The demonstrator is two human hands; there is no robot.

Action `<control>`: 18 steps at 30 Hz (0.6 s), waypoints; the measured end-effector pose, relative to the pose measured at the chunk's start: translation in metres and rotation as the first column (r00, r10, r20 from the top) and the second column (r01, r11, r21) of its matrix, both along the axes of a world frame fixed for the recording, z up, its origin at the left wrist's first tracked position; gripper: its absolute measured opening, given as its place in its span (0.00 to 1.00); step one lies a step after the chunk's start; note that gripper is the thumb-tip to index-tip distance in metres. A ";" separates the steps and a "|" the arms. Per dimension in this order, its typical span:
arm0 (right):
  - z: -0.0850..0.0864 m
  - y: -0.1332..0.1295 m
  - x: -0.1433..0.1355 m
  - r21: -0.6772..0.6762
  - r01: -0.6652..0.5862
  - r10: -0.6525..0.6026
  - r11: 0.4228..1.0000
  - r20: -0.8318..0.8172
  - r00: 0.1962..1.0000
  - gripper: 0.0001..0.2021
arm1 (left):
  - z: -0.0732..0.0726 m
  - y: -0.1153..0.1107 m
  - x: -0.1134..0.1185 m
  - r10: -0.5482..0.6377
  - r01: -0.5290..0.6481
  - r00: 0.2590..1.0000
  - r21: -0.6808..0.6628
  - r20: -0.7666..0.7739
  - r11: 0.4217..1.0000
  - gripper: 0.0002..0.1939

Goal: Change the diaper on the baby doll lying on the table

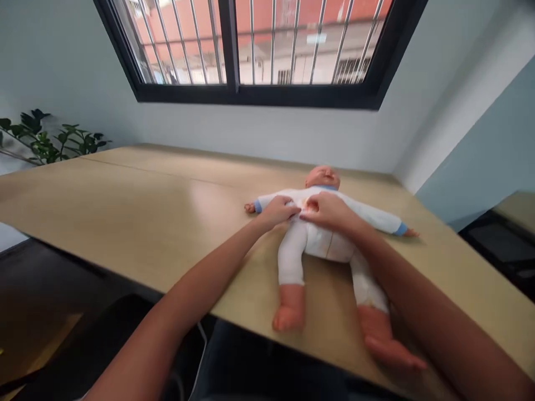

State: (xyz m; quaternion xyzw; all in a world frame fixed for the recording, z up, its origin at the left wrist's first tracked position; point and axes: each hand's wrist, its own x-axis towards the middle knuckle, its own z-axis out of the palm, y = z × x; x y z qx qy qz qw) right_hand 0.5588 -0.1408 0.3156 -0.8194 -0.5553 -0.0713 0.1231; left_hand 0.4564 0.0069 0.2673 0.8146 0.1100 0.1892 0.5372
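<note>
A baby doll (330, 245) in a white outfit with blue cuffs and collar lies on its back on the wooden table (167, 206). Its head points toward the window, and its bare lower legs and feet point toward me. Both my hands meet at the front of the outfit, on the doll's torso. My left hand (281, 210) has its fingers closed on the white cloth. Beside it, my right hand (328, 209) pinches at the same spot, thumb and fingertips together; whatever lies between them is too small and blurred to make out.
A barred window (301, 96) is in the wall behind the table. A green plant (54, 139) stands at the far left. Past the table's right edge is a dark object (501, 245). The near table edge runs below the doll's feet.
</note>
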 end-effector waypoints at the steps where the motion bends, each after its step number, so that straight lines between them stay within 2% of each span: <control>1: -0.004 0.001 0.000 0.010 0.031 -0.031 0.999 0.005 1.000 0.15 | -0.002 0.000 0.001 -0.008 0.008 1.000 0.005 -0.002 1.000 0.11; 4: -0.015 0.004 0.002 0.020 0.120 -0.121 0.993 0.021 0.992 0.19 | -0.007 0.005 0.003 -0.027 0.027 0.999 -0.005 -0.021 1.000 0.11; 6: -0.019 0.005 0.003 -0.004 0.135 -0.134 0.991 0.067 0.989 0.24 | -0.010 0.010 0.004 -0.040 0.040 0.999 0.020 -0.009 0.999 0.11; 9: -0.017 0.004 0.003 -0.067 0.125 -0.116 0.990 0.124 0.986 0.31 | -0.015 0.017 0.002 -0.060 0.059 0.998 0.033 0.033 0.998 0.10; 12: -0.012 0.004 0.001 -0.140 0.130 -0.112 0.982 0.126 0.986 0.35 | -0.020 0.021 0.001 -0.085 0.086 0.995 -0.019 0.045 0.996 0.10; 14: -0.011 0.004 0.001 -0.161 0.124 -0.105 0.979 0.123 0.987 0.33 | -0.023 0.021 0.000 -0.108 0.110 0.993 -0.051 0.041 0.993 0.10; 18: -0.015 0.003 0.000 -0.133 0.119 -0.110 0.984 0.071 0.991 0.16 | -0.026 0.016 0.001 -0.107 0.109 0.994 -0.063 0.022 0.992 0.11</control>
